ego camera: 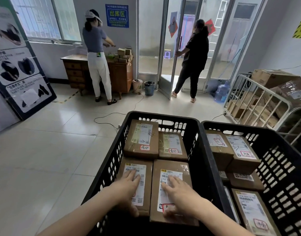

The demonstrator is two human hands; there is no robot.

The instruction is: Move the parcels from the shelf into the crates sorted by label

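Observation:
Two black plastic crates stand side by side in front of me. The left crate [110, 150] holds several brown parcels with white labels. My left hand [127, 186] lies on the near-left parcel [147, 193], fingers straight on its label and thumb at its near edge. My right hand [177, 193] lies the same way on the near-right parcel [185, 167]. Two more parcels [141, 138] sit at the far end of that crate. The right crate [282, 160] also holds several labelled parcels [243, 152].
A person in white trousers [97, 53] stands at a wooden desk [75, 68] by the far wall. Another person in black [194, 57] holds the glass door. A metal cage cart with cardboard [258, 101] stands at right. Cables [109, 116] cross the tiled floor.

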